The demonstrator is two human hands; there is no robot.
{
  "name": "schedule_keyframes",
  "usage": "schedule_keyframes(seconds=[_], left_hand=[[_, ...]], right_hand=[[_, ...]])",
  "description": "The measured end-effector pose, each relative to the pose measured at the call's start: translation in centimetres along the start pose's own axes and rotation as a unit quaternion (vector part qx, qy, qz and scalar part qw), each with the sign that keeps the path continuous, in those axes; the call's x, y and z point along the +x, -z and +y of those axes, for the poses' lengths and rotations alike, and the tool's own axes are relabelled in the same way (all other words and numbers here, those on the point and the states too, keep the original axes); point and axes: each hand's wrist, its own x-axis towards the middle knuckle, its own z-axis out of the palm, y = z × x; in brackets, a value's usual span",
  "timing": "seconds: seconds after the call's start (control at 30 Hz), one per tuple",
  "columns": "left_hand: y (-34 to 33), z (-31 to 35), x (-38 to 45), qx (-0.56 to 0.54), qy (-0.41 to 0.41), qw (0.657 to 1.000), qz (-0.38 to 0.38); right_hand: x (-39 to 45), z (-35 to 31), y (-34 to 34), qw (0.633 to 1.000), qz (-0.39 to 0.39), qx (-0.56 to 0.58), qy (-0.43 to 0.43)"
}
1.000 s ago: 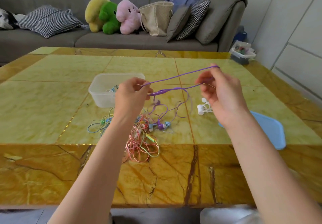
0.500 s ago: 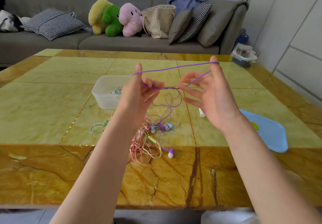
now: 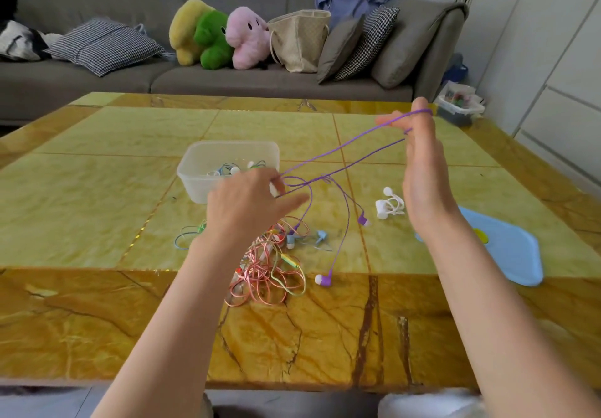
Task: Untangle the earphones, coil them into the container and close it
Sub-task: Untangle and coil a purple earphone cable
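Mid-frame, the left hand (image 3: 250,203) pinches the purple earphone cable (image 3: 344,147), stretched up-right to the raised right hand (image 3: 422,170), looped over its straight fingers.

Two bare forearms reach forward. The left hand (image 3: 250,201) is lower, palm down, fingers curled together in a pinch. The right hand (image 3: 419,170) is raised higher, edge-on, fingers extended upward.
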Motion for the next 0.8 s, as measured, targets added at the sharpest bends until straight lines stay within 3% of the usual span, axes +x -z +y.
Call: schedule_keyframes(seconds=[0.1,0.2,0.27,0.37,0.4,0.47,0.53,0.6,0.67,0.73,0.8], left_hand=[[-0.1,-0.5,-0.1,0.069,0.027,0.997,-0.006],[0.7,-1.1,0.3,-0.08,0.093,0.992,0.019],[1.1,-1.2,0.7,-0.262,0.131,0.956,0.033],[1.6,-0.2,0.7,-0.488,0.17,0.856,-0.016],[1.4,0.2,0.6,-0.499,0.167,0.85,-0.04],[0.9,0.7,0.6,-0.453,0.146,0.878,-0.043],[0.7,1.2,0.5,-0.418,0.128,0.899,-0.014],[0.7,1.6,0.6,-0.402,0.108,0.909,0.005],[0.9,1.7,0.8,-0.39,0.092,0.916,-0.004],[1.4,1.7,0.7,-0.36,0.064,0.93,-0.037],[1.6,2.0,0.3,-0.306,0.024,0.95,-0.063]], right_hand=[[-0.3,-0.1,0.0,0.998,0.031,-0.032,0.05],[-0.5,-0.9,0.8,0.955,0.11,-0.121,0.249],[0.0,-1.1,1.4,0.919,0.143,-0.13,0.344],[0.5,-0.4,1.4,0.944,0.146,-0.142,0.26],[0.5,0.0,1.3,0.955,0.124,-0.185,0.197],[0.5,1.2,1.3,0.961,0.029,-0.27,0.043],[0.2,2.0,1.3,0.938,-0.064,-0.336,-0.048],[0.1,2.1,1.4,0.925,-0.078,-0.37,-0.039],[0.2,1.9,1.5,0.924,-0.032,-0.38,0.0],[0.3,1.3,1.4,0.958,0.005,-0.288,0.019],[0.2,0.6,1.0,0.989,-0.013,-0.148,-0.001]])
